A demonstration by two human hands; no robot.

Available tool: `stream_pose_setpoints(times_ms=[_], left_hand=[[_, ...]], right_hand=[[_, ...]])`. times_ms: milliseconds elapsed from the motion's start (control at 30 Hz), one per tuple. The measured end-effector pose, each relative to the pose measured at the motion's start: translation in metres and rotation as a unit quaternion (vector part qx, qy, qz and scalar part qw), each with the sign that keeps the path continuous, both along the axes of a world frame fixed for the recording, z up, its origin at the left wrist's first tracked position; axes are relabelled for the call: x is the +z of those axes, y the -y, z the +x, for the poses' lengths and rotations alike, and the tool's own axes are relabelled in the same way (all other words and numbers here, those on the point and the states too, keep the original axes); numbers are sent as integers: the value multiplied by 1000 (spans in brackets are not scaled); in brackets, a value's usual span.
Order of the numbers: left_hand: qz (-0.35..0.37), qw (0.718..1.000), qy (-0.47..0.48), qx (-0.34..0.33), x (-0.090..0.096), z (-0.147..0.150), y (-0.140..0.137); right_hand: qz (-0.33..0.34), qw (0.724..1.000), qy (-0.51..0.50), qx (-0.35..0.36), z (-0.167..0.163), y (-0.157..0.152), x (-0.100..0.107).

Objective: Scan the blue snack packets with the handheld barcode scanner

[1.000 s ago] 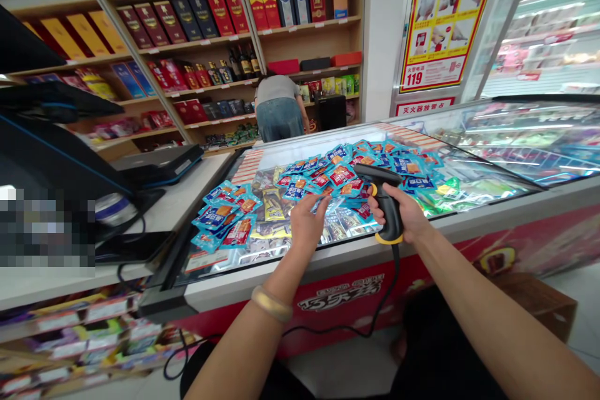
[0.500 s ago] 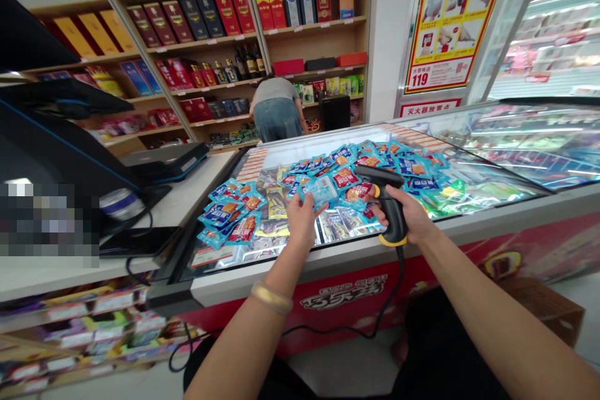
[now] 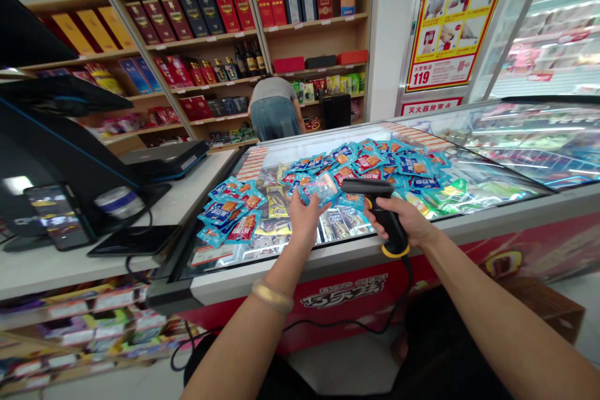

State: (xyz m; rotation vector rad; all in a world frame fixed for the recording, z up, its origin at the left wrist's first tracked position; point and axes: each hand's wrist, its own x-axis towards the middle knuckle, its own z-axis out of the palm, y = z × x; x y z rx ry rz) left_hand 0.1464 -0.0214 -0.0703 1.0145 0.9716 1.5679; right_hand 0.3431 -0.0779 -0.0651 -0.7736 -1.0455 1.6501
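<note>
My left hand [image 3: 305, 217] is closed on a small light-blue snack packet [image 3: 322, 187], its pale back side turned up, over the glass freezer top. Wrapped round the handle of a black and yellow barcode scanner [image 3: 385, 215] is my right hand [image 3: 407, 220]. The scanner's head points left toward the packet, a small gap apart. Behind both hands spreads a large pile of blue and red snack packets [image 3: 368, 162]. A smaller heap of the same packets [image 3: 234, 209] lies at the freezer's left end.
A chest freezer [image 3: 262, 275] with a glass lid stands before me. The scanner's cable [image 3: 347, 324] hangs down its front. On the left counter are a phone [image 3: 60, 215], a black pad [image 3: 134, 240] and a monitor. A person [image 3: 275, 109] bends over by the shelves behind.
The scanner has moved slightly left and down, its head closer to the packet in my left hand. That packet has shifted a little and tilted. The person behind has barely moved.
</note>
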Motion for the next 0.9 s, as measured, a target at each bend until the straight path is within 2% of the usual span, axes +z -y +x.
stream_pose_setpoints(times_ms=[200, 267, 333, 367, 433, 533, 600, 733, 800, 900], left_hand=[[12, 1000, -8, -12, -5, 1, 0], [39, 998, -55, -14, -6, -8, 2], [96, 984, -151, 20, -2, -27, 4], [133, 967, -212, 48, 2, -41, 4], [203, 912, -339, 110, 12, -77, 5], [236, 824, -488, 165, 26, -136, 4], [185, 769, -586, 177, 28, -168, 3], [15, 658, -745, 111, 17, -198, 4], [-17, 634, -768, 91, 10, -200, 4], [-18, 626, -774, 93, 8, -198, 0]], right_hand=[[4, 1000, -2, -11, 0, 3, 3], [5, 1000, -5, -26, -6, 5, 4], [-1, 999, -14, -30, -19, 6, 6], [-7, 999, -19, -28, -28, 5, 6], [-17, 999, -33, -19, -52, 2, 8], [-23, 998, -61, -3, -93, -6, 10], [-29, 996, -79, 9, -119, -13, 11], [-58, 993, -91, 35, -153, -22, 9], [-74, 992, -88, 41, -161, -24, 7], [-80, 992, -91, 43, -163, -26, 5]])
